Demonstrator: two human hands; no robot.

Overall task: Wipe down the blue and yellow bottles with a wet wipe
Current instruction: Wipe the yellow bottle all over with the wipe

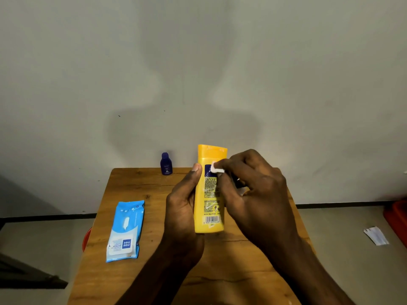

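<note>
So the yellow bottle (209, 194) is up off the wooden table (154, 271), held over the middle of it with the cap end pointing away toward the wall and the barcode end nearest the camera, back label facing up. The left hand (182, 208) grips it from the left side, thumb lying along the bottle's edge up near the cap and the fingers wrapped round behind where I can't see them. The right hand (253, 190) has its fingers curled and pinched on a small wad of white wet wipe (217, 169), which is pressed against the dark blue patch at the top of the label, just under the cap. Most of the wipe is hidden under the fingers, so it's hard to say how much of it there is, maybe a bit pokes out lower down too. The blue bottle (166, 164) stands upright at the far edge of the table, well apart from both hands, close to the wall. The light blue wipes pack (125, 232) lies flat on the left part of the table, its flap end toward the camera. Off to the right, a scrap of white paper (376, 235) lies on the floor.
</note>
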